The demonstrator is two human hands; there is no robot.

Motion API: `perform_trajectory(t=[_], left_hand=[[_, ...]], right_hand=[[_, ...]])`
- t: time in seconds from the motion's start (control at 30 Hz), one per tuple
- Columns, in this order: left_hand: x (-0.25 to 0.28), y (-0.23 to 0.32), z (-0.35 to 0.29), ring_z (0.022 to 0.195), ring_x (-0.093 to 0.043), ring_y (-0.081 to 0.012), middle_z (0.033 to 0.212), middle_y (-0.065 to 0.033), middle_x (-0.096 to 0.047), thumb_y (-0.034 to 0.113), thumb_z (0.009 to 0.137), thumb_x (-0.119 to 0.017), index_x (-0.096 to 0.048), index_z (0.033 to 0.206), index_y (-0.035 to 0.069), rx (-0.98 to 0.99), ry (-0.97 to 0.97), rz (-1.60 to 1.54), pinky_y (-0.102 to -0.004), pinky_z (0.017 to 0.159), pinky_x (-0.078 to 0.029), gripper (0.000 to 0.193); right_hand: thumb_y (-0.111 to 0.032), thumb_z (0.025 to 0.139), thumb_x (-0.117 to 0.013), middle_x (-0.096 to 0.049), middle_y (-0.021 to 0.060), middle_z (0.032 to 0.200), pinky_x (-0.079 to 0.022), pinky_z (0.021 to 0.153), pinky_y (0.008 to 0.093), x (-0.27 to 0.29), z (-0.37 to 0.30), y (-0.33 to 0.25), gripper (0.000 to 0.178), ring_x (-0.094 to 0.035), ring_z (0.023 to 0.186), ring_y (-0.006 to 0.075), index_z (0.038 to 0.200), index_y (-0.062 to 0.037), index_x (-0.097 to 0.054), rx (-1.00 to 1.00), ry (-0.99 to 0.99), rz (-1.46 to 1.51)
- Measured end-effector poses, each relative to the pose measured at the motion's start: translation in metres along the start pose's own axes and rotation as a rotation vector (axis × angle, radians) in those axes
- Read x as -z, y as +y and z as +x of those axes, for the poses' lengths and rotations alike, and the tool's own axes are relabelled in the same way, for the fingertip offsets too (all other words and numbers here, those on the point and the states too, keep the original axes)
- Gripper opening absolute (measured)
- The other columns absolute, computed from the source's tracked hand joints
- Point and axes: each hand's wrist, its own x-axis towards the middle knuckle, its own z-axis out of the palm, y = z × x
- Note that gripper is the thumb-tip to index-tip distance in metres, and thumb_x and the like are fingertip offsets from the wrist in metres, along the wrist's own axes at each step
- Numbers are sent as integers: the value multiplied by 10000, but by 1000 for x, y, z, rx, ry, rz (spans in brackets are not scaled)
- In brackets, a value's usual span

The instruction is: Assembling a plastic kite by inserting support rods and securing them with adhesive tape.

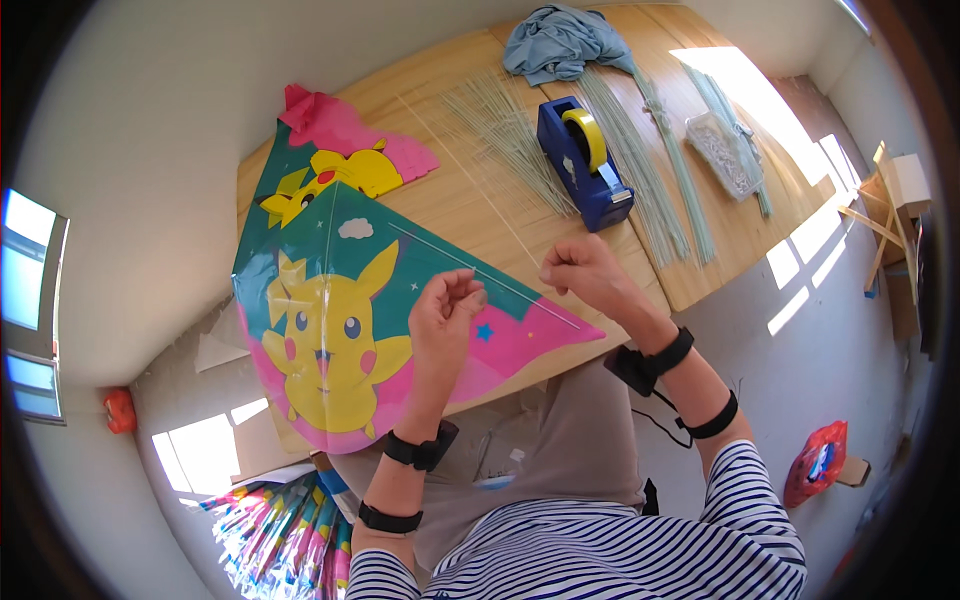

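Note:
A teal and pink kite [400, 262] with a yellow cartoon figure lies spread at the table's near left. Along its upper right edge runs a thin pale rod [487, 275]. Over that side of the sheet is my left hand [447, 312], fingers curled in and thumb close to them; whatever they hold, if anything, is hidden. My right hand [590, 275] hovers just beyond the rod, near the kite's right tip, pinched closed. Anything between its fingers is too small to make out. Ahead of it stands a blue tape dispenser [572, 165] with a yellow roll [590, 140].
Bundles of thin rods [625, 150] spread across the wooden table [420, 110], beside a clear tray of small parts [722, 155]. A blue-grey cloth [568, 42] is heaped at the far edge. Another kite [350, 160] lies behind. Folded colourful kites [285, 525] sit low at left.

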Motion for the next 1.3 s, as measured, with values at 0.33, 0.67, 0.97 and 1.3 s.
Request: perform_trajectory(t=[0.33, 0.67, 0.97, 1.3], left_hand=[[-26, 32, -23, 964, -664, -193, 1064, -116, -675, 85, 988, -590, -604, 1161, 19, 90, -321, -604, -349, 867, -559, 186], [-28, 33, -42, 799, -664, -162, 894, -88, -676, 29, 940, -630, -607, 939, 27, 100, -265, -567, -288, 755, -564, 23], [-20, 27, -63, 792, -665, -175, 876, -96, -667, 9, 927, -595, -601, 939, 24, 134, -174, -473, -304, 746, -575, 20], [-24, 25, -76, 778, -652, -156, 840, -76, -660, 19, 920, -595, -612, 933, 19, 185, -153, -428, -295, 734, -551, 22]], right_hand=[[-124, 926, -655, -565, -3, 718, -290, 480, 184, 1, -150, -16, 122, -433, 559, 28, 884, -10, -647, -240, -357, 596], [-160, 956, -650, -597, -16, 796, -399, 545, 193, 20, -172, -24, 171, -529, 614, 42, 966, 11, -650, -127, -436, 253], [-128, 884, -678, -687, 150, 843, -535, 551, 307, 90, -2, -6, 241, -676, 617, 194, 1034, 59, -650, -14, 671, 20], [-64, 840, -707, -651, 125, 812, -542, 516, 302, 106, 56, -3, 136, -640, 654, 195, 888, 45, -641, -215, 559, 52]])
